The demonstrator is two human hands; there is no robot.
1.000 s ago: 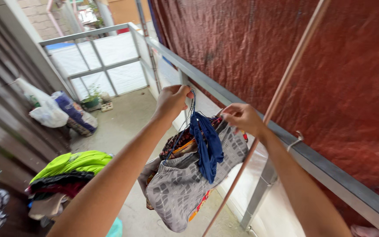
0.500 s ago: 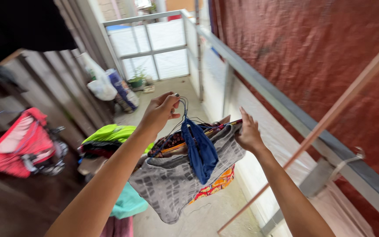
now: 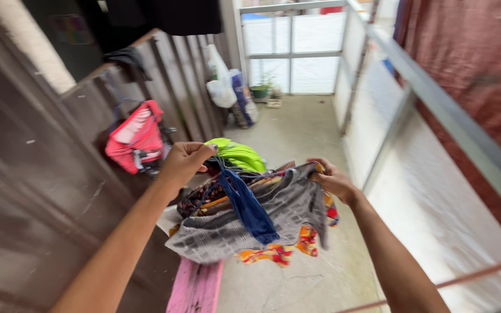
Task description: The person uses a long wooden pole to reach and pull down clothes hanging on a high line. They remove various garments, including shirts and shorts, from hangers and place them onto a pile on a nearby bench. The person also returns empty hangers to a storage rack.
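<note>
My left hand (image 3: 184,160) is closed around the hook end of a wire hanger (image 3: 215,159), held up at mid-frame. From the hanger hang a blue cloth strip (image 3: 246,206), a grey patterned garment (image 3: 265,217) and a bright orange and red printed cloth (image 3: 273,250) underneath. My right hand (image 3: 333,179) grips the right upper edge of the grey garment. Both arms reach forward over the balcony floor.
A pile of clothes topped by a lime green garment (image 3: 238,153) lies just beyond the hands. A red bag (image 3: 137,136) leans on the dark slatted wall at left. A metal railing (image 3: 436,107) and red tarp run along the right; white bags (image 3: 221,87) and a potted plant (image 3: 260,90) stand at the far end.
The view has swung left and down, away from the railing and pole. Both hands have lowered with the hanger and clothes, and my right hand has closed on the grey garment's edge.
</note>
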